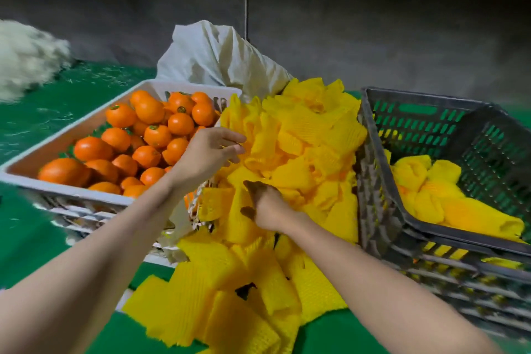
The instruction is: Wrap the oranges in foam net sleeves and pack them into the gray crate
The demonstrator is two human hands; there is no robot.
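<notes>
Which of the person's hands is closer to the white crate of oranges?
Left. The left hand is over the right edge of the white crate, pinching the foam net sleeves; the right hand is farther right, pressed into that pile, nearer the gray crate.

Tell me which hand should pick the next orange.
Left. The left hand is by the white crate, next to the oranges; the right hand sits in the sleeves, farther off.
</notes>
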